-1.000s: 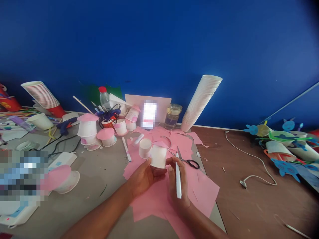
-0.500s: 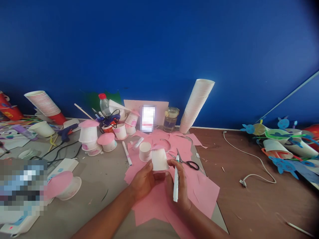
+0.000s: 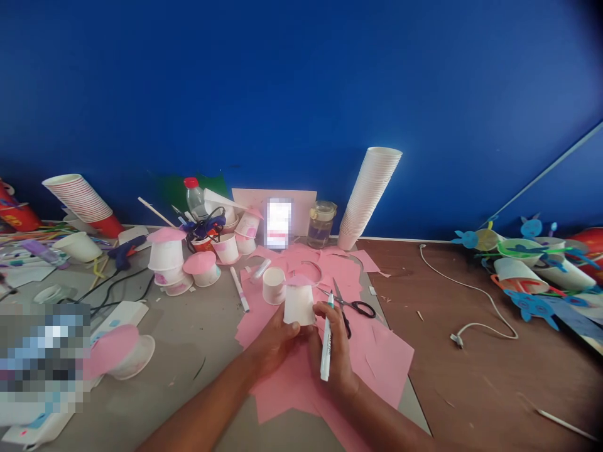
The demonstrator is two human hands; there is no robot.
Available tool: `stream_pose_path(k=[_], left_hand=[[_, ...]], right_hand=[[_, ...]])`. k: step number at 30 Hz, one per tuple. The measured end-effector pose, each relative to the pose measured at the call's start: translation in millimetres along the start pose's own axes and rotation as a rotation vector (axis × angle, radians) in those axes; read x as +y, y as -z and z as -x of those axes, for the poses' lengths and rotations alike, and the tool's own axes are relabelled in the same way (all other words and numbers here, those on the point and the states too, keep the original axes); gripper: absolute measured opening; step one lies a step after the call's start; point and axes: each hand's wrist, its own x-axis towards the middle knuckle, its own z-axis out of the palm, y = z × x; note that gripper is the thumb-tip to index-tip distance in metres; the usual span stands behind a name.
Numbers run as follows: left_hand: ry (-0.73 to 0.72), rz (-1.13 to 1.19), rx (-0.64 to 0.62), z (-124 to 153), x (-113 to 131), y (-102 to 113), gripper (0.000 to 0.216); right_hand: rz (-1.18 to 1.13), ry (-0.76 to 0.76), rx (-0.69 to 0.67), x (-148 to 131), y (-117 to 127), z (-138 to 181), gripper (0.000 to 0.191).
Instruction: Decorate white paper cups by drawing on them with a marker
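Note:
A plain white paper cup [image 3: 298, 305], turned bottom-up, is held in my left hand [image 3: 276, 342], its thumb resting low on the cup's front. In my right hand [image 3: 342, 358] is a white marker [image 3: 326, 345], slanted with its greenish end up. The right fingertips also touch the cup's right side. Beneath both hands spread sheets of pink paper [image 3: 386, 364]. Just behind the held cup stands a second white cup [image 3: 274, 285]. Scissors [image 3: 362, 308] with black handles lie spread on the paper, right of the right hand.
A tall leaning stack of white cups [image 3: 370, 198] stands by the blue wall, near a glass jar [image 3: 322, 226]. To the left are cups with pink discs [image 3: 167, 251], a glue gun [image 3: 125, 252] and a power strip [image 3: 117, 320]. A white cable [image 3: 471, 285] and decorated cups [image 3: 521, 276] lie right.
Both hands and the cup have shifted slightly left. My left thumb has moved onto the cup's front, and more of the scissors' handles shows beside my right hand.

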Motion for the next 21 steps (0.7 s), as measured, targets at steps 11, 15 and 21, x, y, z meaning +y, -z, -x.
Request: stream_pose_path(k=[11, 15, 21], left_hand=[[0.011, -0.034, 0.004, -1.9, 1.9, -2.2, 0.043], [0.007, -0.032, 0.02, -0.7, 3.4, -4.6, 0.047], [0.017, -0.034, 0.008, -1.0, 3.1, -2.9, 0.049]], right_hand=[[0.011, 0.002, -0.03, 2.2, 1.5, -1.5, 0.038], [0.047, 0.024, -0.013, 4.4, -0.7, 0.4, 0.038], [0.052, 0.045, 0.006, 6.7, -2.5, 1.8, 0.036]])
